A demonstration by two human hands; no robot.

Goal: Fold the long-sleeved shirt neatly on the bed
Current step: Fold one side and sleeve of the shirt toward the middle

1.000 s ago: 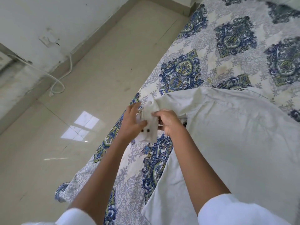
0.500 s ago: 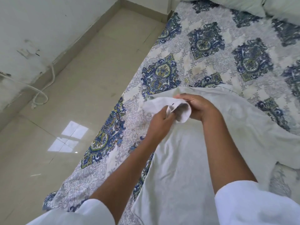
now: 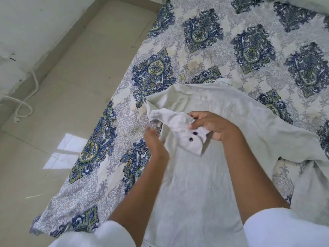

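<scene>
A pale grey-green long-sleeved shirt [image 3: 195, 184] lies spread on the patterned bed sheet [image 3: 204, 56], collar end away from me. Its left sleeve is drawn across the chest. My right hand [image 3: 213, 125] pinches that sleeve's cuff [image 3: 188, 141], which shows two dark buttons and hangs a little above the shirt body. My left hand [image 3: 154, 139] is blurred at the shirt's left side edge, just left of the cuff and apart from it. I cannot make out whether its curled fingers hold the edge. The other sleeve [image 3: 311, 193] trails down at the right.
The bed's left edge runs diagonally, with bare tiled floor [image 3: 71, 90] beyond it. A white cable [image 3: 23, 107] loops on the floor by the wall. Pale pillows [image 3: 302, 2] lie at the far right corner. My white sleeves fill the bottom of the view.
Both hands held the cuff before. Now only my right hand has it, carried rightward over the shirt body, while my left hand has dropped back to the shirt's left edge.
</scene>
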